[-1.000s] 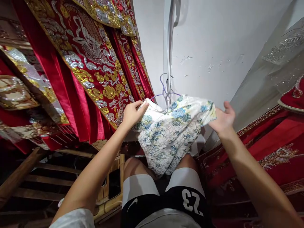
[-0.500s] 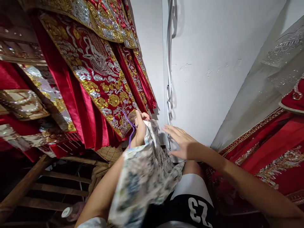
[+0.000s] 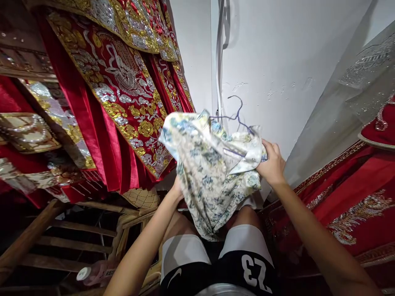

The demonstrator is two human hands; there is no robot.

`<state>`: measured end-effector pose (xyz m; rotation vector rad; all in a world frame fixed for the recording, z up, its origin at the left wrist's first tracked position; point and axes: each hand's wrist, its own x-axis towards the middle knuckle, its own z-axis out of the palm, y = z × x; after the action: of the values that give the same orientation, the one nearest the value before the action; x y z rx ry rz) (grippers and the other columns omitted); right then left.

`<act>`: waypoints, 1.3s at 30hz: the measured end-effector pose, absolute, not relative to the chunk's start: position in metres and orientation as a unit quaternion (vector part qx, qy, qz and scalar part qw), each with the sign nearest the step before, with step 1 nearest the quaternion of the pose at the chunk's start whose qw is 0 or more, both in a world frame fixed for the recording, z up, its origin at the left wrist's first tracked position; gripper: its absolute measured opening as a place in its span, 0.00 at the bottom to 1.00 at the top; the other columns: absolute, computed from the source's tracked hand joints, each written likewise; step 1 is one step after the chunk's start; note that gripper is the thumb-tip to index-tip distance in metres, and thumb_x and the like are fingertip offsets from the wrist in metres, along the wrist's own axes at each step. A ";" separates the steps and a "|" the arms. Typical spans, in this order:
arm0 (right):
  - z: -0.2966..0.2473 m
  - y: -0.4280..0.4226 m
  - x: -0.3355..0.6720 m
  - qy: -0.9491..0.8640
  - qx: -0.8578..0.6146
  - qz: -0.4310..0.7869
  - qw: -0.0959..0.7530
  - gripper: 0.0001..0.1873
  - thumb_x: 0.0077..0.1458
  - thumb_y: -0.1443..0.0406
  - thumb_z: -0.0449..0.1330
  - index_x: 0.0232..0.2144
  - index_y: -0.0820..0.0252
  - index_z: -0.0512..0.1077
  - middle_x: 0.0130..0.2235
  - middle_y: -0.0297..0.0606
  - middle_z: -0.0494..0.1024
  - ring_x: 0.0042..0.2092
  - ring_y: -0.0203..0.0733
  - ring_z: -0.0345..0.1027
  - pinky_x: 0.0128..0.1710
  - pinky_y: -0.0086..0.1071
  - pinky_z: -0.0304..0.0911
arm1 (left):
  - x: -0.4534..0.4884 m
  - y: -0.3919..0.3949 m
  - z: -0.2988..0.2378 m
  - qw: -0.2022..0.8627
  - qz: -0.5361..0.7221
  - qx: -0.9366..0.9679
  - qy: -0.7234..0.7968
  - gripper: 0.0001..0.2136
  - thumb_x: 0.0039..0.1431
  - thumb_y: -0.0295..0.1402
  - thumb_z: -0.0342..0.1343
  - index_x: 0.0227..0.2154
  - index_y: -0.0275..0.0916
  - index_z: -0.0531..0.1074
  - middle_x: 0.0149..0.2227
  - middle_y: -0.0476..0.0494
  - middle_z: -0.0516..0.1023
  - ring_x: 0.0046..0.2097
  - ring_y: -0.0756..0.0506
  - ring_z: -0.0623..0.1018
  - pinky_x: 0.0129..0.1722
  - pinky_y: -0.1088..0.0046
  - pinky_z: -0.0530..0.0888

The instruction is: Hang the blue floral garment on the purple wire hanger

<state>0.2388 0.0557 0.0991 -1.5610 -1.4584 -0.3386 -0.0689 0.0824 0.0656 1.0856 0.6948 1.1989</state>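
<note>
Right grip [image 3: 273, 164] clasps the floral garment [image 3: 206, 176] near a purple hanger [image 3: 237, 117]; left grip [image 3: 177, 188], partly hidden, is unclear.

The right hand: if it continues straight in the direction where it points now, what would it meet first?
The right hand would first meet the floral shirt, which it touches at the edge; beyond that, probably the white wall, though depth is unclear.

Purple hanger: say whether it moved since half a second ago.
Yes, rightward and up: the purple hanger's hook, then against the red embroidered cloth, now shows against the white wall.
</note>
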 end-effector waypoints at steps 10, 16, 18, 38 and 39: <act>0.115 0.042 0.219 -0.670 -0.593 -0.116 0.432 0.32 0.49 0.59 0.63 0.58 0.55 0.71 0.53 0.49 0.74 0.53 0.63 0.69 0.52 0.50 0.65 | -0.051 0.030 -0.027 0.530 0.560 0.459 0.442 0.34 0.44 0.44 0.73 0.56 0.41 0.74 0.60 0.36 0.76 0.67 0.33 0.69 0.71 0.55 0.59; 0.026 -0.005 0.178 -0.625 -0.539 0.137 0.548 0.25 0.57 0.52 0.61 0.54 0.56 0.70 0.55 0.49 0.75 0.59 0.59 0.67 0.57 0.51 0.64 | -0.020 -0.012 -0.055 0.607 0.528 0.404 0.435 0.35 0.46 0.47 0.71 0.56 0.38 0.74 0.59 0.32 0.77 0.66 0.32 0.70 0.69 0.53 0.60; -0.008 -0.023 0.153 -0.544 -0.554 0.265 0.572 0.18 0.59 0.48 0.60 0.40 0.54 0.70 0.38 0.42 0.77 0.41 0.51 0.73 0.41 0.42 0.70 | -0.015 -0.021 -0.056 0.609 0.514 0.414 0.441 0.34 0.47 0.47 0.70 0.56 0.38 0.74 0.60 0.32 0.76 0.67 0.32 0.69 0.70 0.53 0.60; -0.017 -0.051 0.135 -0.494 -0.485 0.505 0.516 0.25 0.59 0.45 0.57 0.22 0.56 0.69 0.19 0.32 0.64 0.23 0.38 0.54 0.24 0.33 0.50 | 0.005 -0.040 -0.067 0.151 0.625 0.546 0.536 0.29 0.59 0.39 0.63 0.61 0.41 0.62 0.64 0.30 0.64 0.68 0.34 0.63 0.68 0.52 0.59; -0.018 -0.051 0.134 -0.493 -0.478 0.511 0.517 0.24 0.59 0.45 0.57 0.23 0.56 0.70 0.19 0.32 0.64 0.23 0.38 0.54 0.24 0.33 0.50 | 0.009 -0.040 -0.066 0.167 0.605 0.584 0.515 0.23 0.61 0.38 0.60 0.58 0.42 0.66 0.60 0.31 0.68 0.65 0.35 0.67 0.66 0.53 0.62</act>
<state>0.1339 -0.0511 -0.0177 -1.1469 -1.1835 1.2260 0.0090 -0.0402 -0.0664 1.6631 1.4648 1.7202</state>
